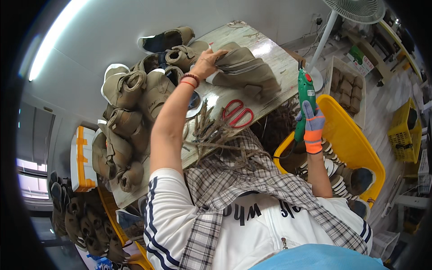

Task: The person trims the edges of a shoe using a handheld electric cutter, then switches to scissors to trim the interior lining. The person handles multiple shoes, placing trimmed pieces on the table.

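On the worktable (261, 45), my bare left hand (204, 65) reaches to the far side. Its fingers are closed on a khaki fabric boot (245, 69) with a tall soft shaft, lying on its side and slightly blurred. My right hand (312, 128), in a grey and orange glove, grips a green heat gun (306, 92) with a red button. The gun points up and away, right of the table, its nozzle off the boot. Red-handled scissors (237, 113) lie near the table edge, beside a tangle of brown cord strips (209, 126); their blades are partly hidden.
Several khaki shoes with rolled tops (123, 87) are piled at the table's left. A yellow bin (355, 135) of shoes stands at my right. Beyond are a box of brown bundles (346, 90), a fan (357, 9) and a yellow basket (402, 130). A white-yellow case (83, 159) stands left.
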`<state>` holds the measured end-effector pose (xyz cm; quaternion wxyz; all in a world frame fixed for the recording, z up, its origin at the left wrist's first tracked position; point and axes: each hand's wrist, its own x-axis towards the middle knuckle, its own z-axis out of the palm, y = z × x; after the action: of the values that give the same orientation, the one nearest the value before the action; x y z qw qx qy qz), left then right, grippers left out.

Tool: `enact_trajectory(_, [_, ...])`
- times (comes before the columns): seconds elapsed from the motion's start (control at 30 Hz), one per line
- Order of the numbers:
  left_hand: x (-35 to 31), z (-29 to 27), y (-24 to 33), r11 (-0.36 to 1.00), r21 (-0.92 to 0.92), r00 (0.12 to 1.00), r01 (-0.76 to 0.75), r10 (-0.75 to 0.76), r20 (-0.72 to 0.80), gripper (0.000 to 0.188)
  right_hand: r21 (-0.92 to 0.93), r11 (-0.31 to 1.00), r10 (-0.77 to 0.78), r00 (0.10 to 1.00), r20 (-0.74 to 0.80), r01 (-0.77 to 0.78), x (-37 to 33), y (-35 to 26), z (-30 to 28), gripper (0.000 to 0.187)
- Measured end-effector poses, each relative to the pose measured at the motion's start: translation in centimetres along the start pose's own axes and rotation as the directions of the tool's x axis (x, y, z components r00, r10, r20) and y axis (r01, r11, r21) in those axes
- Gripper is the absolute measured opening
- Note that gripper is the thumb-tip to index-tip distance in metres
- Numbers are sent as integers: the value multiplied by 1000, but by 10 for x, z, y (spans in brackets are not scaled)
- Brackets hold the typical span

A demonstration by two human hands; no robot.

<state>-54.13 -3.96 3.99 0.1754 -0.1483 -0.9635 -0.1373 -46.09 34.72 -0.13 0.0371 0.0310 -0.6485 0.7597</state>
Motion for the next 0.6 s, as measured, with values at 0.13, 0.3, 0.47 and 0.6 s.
enact_trajectory(0.13, [-5,-22,-23,916,358,979,-179,202,-30,62,31,999,-12,1000,11,12,-1,1,0,26])
enact_trajectory(0.3, [-55,21,-5,872,-212,543,441,-447,-710,27,64,998,10,1000,17,-11,-3,7,3,26])
enact_trajectory(0.47, [-141,67,133,-6,-999,350,-47,-937,-11,6,106,994,1,1000,-9,0,-5,4,0,26])
enact_trajectory(0.6, [-178,96,205,790,-478,737,383,-574,-358,13,103,993,55,998,31,-58,-6,4,5,27])
